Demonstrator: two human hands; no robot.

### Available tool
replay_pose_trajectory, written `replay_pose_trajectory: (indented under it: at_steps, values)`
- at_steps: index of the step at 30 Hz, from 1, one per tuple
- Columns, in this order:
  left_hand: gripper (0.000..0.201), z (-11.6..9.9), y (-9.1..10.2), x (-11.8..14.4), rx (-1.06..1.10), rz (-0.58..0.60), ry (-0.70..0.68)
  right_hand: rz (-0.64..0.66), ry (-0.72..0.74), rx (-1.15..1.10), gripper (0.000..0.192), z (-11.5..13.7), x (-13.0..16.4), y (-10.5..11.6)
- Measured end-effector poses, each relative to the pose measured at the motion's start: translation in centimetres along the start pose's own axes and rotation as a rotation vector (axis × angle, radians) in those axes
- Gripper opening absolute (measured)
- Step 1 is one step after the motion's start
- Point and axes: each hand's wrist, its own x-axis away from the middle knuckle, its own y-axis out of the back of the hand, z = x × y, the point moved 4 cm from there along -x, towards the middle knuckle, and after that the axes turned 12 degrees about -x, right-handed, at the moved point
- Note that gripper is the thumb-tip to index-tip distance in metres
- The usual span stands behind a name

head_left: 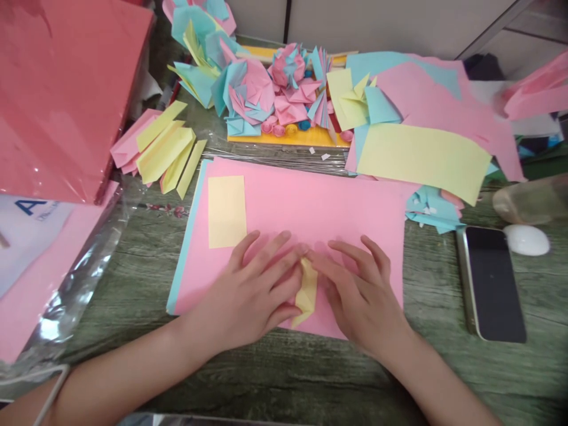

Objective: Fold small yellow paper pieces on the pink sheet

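Here both the left hand (255, 290) and right hand (361, 293) press flat, fingers spread, on folded yellow paper (306, 293) near the pink sheet's (310, 201) front edge.

From my feed, both forearms are bare, no sleeves showing. The left hand (251, 290) and right hand (361, 296) wear no rings or gloves. A thin pale cord (55, 387) crosses the left forearm.

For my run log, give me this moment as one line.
left hand: pressing yellow folded paper | right hand: pressing same | under: pink sheet | right: phone
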Motion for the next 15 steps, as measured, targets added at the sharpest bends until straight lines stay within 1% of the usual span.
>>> replay_pose_trajectory:
  at_steps: [3,6,8,12,15]
  values:
    - [0.044,-0.01,0.08,-0.04,-0.005,0.006,0.007,-0.045,0.006,0.027,0.031,0.0,0.04,0.52]
    - [0.041,-0.1,0.1,-0.04,-0.011,-0.002,0.009,0.008,0.034,0.068,0.034,0.11,0.22,0.53]
    - [0.039,-0.09,0.09,-0.03,-0.007,-0.017,0.019,0.018,0.059,0.074,0.034,0.17,0.34,0.51]
    - [0.037,0.16,0.18,0.02,0.008,-0.034,0.032,-0.006,0.019,0.021,0.037,-0.19,0.41,0.55]
    - [0.035,0.38,0.39,0.08,0.011,-0.027,0.019,0.018,0.011,0.005,0.039,-0.49,0.34,0.37]
